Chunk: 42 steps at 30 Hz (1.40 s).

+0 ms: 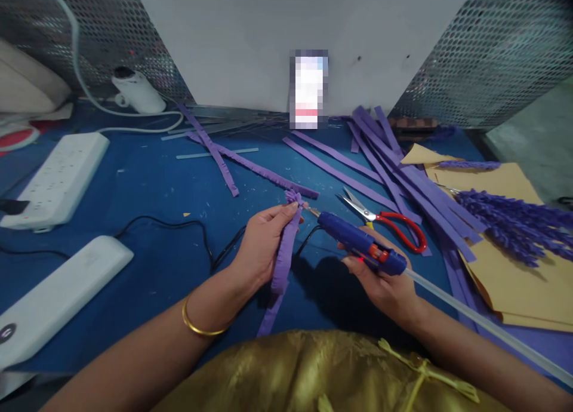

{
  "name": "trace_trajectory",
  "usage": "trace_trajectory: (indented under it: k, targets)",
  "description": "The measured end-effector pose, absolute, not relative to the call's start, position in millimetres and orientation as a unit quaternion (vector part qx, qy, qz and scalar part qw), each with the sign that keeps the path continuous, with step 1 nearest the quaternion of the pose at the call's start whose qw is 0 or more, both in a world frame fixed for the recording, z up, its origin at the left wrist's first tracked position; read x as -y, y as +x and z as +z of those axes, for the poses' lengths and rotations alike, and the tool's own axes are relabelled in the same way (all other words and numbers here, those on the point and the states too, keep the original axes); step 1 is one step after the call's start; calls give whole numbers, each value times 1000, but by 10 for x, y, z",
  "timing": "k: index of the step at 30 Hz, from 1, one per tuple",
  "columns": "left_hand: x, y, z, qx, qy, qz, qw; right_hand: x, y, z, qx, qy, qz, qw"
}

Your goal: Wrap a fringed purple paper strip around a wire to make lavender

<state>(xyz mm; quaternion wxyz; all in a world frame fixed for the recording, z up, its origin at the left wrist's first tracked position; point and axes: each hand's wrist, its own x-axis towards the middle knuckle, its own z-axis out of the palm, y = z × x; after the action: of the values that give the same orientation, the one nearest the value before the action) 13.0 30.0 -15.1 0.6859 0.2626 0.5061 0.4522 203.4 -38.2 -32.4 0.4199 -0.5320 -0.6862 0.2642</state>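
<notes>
Between the thumb and fingers of my left hand (264, 236) is a purple paper strip (283, 266), its fringed upper end bunched at the fingertips and its tail hanging toward me. My right hand (380, 280) is wrapped round a blue glue gun (353, 236), with a clear glue stick (483, 322) running out of its back. The nozzle points left, right at the bunched end of the strip; whether they touch I cannot tell. Just beyond the gun lie red-handled scissors (376, 215), blades partly apart.
Loose purple strips (403, 173) lie across the blue table (156, 191). At right, purple flower stems (514, 221) rest on brown paper (514, 292). A phone (308, 89) leans at the back. White power strips (58, 179), a white mug (138, 92) and cables occupy the left.
</notes>
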Motion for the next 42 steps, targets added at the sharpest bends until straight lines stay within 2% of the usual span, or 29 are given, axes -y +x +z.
trace_trajectory:
  k: [16,42]
  targets:
    - [-310,124,-155,-508,270,443,687,383,2027,-267,717,-511,208,426]
    - [-266,144,-115,-498,268,440,697,377,2021,-253,712,-527,236,400]
